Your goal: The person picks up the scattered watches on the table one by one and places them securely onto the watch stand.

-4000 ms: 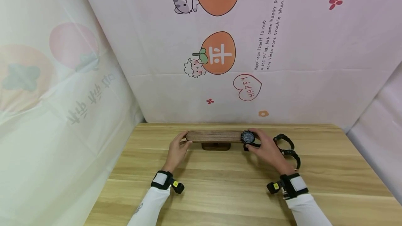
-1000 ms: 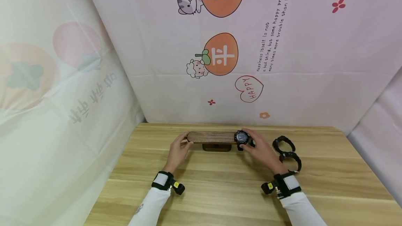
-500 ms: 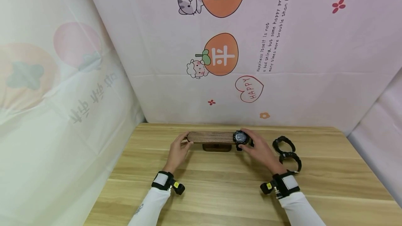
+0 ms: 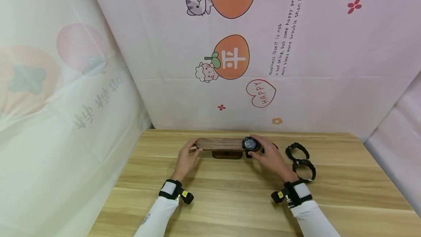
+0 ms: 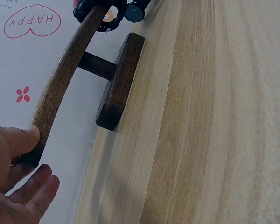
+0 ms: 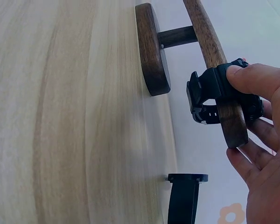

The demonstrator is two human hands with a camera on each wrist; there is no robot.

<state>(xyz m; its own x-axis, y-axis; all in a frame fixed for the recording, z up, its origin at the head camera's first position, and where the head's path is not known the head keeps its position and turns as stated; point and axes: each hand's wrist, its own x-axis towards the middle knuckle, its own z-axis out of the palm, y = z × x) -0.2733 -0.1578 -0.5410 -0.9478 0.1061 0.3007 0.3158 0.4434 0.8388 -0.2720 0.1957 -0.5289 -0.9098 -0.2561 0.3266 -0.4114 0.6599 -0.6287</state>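
A dark wooden T-shaped watch stand, its crossbar (image 4: 220, 144) raised above its base (image 4: 227, 155), stands near the table's back edge. My left hand (image 4: 185, 160) grips the bar's left end, with the thumb on top in the left wrist view. Around the bar's right part sits a black watch (image 4: 250, 144), face towards the head camera. My right hand (image 4: 271, 158) holds this watch between thumb and fingers; in the right wrist view the bar's end (image 6: 235, 133) sticks out past the strap. The right hand hides part of the strap.
Two more black watches (image 4: 297, 151) (image 4: 304, 170) lie with closed bands on the wooden table (image 4: 223, 200), right of the right hand. Another black piece (image 4: 275, 145) shows partly behind that hand. A printed white cloth (image 4: 184, 98) hangs behind the table.
My right hand has slid the watch leftwards along the bar, away from its right end; the motion is slight in the last half second. The left hand keeps its grip.
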